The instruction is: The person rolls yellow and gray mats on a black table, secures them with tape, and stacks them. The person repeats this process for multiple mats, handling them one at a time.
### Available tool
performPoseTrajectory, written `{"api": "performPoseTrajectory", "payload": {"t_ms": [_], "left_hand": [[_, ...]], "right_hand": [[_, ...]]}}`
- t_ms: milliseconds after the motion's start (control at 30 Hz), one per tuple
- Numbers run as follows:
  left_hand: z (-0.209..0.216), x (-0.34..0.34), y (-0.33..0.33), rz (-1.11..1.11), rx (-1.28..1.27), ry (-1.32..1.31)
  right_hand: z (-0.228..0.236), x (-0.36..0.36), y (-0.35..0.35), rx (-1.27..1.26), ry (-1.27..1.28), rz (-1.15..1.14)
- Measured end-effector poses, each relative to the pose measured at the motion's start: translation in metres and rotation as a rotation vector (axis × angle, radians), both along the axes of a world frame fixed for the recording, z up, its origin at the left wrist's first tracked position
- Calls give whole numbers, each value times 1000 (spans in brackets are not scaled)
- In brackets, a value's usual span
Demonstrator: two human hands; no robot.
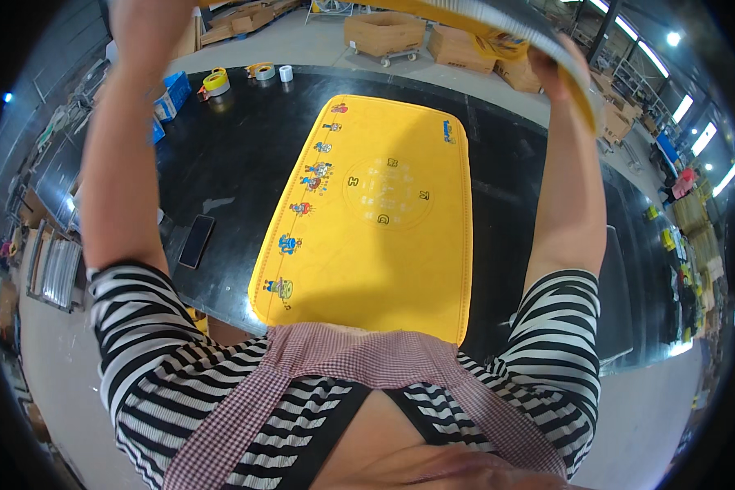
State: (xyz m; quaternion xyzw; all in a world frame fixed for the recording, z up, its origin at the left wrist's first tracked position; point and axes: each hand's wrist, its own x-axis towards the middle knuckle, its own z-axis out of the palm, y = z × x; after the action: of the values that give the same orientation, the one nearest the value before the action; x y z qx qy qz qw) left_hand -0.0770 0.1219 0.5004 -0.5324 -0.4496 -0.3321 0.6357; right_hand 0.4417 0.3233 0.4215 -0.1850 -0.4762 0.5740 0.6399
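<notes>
Both arms were raised and spread on either side of the table [220, 175], bare below striped sleeves [551, 322]. The raised sheet [457, 16], yellow with a pale ribbed edge and a dark grey face, was held up at the top of the view, partly cut off by the frame and curving down at the right.

Right hand [557, 75]: fingers clamped on the edge of the raised sheet, partly hidden by it. Left hand [151, 23]: near the sheet's other end, blurred and cut off by the top of the view; could not tell whether its fingers were together or apart.

The yellow mat [384, 253] lay flat on the black table, between the forearms and below the raised sheet, its near edge by the checked apron [359, 351]. Small cartoon figures [312, 178] ran down its left side; a faint printed circle marked the upper middle. A shadow covered part of it.

Left of the mat: a phone [196, 241], lying apart from it. Toward the far edge: a blue box [171, 96], tape rolls [216, 82] and a small white roll [286, 73]. Cardboard boxes [384, 34] stood beyond the table.
</notes>
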Motion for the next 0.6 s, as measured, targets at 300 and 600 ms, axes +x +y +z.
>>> {"api": "performPoseTrajectory", "payload": {"t_ms": [300,600], "left_hand": [[-399,37,-70,-578,-1246,-123],[-464,29,-118,-489,-1432,-332]], "right_hand": [[-335,22,-84,-669,-647,25],[-382,-20,-258,-281,-1190,-341]]}}
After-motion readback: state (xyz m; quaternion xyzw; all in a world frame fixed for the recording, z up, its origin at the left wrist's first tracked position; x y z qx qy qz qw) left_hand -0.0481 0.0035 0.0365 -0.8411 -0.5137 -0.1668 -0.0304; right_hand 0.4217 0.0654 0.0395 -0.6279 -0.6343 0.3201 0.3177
